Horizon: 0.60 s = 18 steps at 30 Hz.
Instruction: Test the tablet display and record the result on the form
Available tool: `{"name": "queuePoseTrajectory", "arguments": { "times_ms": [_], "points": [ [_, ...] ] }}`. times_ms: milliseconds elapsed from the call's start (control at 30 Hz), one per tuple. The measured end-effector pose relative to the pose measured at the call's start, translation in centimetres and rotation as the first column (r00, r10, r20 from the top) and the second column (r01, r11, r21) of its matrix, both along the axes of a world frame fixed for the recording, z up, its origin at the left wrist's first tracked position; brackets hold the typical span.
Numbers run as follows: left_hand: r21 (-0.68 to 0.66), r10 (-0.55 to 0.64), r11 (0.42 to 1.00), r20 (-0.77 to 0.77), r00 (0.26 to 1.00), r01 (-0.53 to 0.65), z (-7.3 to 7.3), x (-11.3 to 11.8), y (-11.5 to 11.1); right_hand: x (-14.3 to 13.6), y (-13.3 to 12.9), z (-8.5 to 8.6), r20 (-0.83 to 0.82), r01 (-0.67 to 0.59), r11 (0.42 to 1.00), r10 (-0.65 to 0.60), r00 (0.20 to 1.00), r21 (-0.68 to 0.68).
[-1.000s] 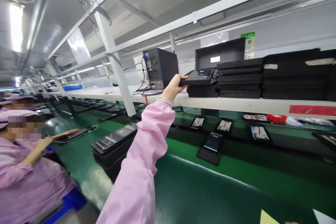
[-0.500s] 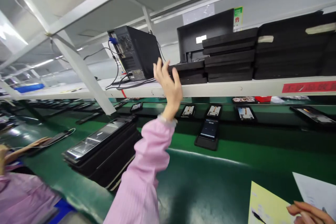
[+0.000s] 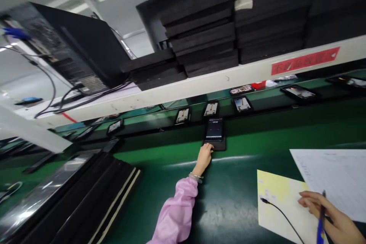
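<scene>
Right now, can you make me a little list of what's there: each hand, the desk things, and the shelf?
Left hand: touching the tray's near left corner
On tray: device, screen lit, showing 00:02
Right hand: holding a pen, fingertips over yellow paper
On paper: cable's plug
Shelf: computer, black stacks

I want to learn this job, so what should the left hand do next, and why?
Probably grip the tray and draw it closer: the left hand has its fingers at the near edge, the tablet lies on it, and the right hand holds a pen.
</scene>
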<state>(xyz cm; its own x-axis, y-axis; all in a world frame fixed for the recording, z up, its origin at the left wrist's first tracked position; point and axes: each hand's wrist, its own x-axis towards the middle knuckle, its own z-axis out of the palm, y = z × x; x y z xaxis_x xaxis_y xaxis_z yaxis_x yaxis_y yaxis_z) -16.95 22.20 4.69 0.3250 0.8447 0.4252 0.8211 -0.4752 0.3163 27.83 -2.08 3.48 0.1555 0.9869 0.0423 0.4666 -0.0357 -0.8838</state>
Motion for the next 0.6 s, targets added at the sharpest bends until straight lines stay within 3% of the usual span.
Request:
{"name": "queuePoseTrajectory", "arguments": {
  "times_ms": [100,200,300,400,500,600],
  "points": [
    [-0.014,-0.037,0.999,0.039,0.999,0.037,0.8,0.3,0.4,-1.3,-0.8,1.1,-0.089,-0.153,0.984,0.145,0.985,-0.089],
    [-0.012,-0.060,0.998,0.093,0.994,0.061,2.1,0.8,-1.4,-3.0,-0.9,1.6,-0.129,-0.093,0.994,0.085,0.988,-0.052],
    [-0.033,-0.072,0.996,0.137,0.988,0.077,2.8,1.1,-5.6,-3.8,-0.6,0.8,-0.275,-0.042,0.999,0.040,0.960,-0.001],
    [-0.069,-0.059,0.995,0.170,0.984,0.072,2.8,0.6,-11.7,-4.0,-0.1,-0.3,-0.335,-0.042,0.998,0.058,0.941,0.054],
    [-0.120,-0.037,0.991,0.176,0.984,0.059,2.2,-0.6,-18.5,-4.9,0.2,-0.3,-0.034,-0.211,0.973,0.215,0.976,0.095],
    [-0.189,-0.024,0.981,0.150,0.988,0.052,0.7,-2.6,-24.4,-6.8,0.8,0.5,0.372,-0.407,0.901,0.329,0.868,0.153]
  ]
}}
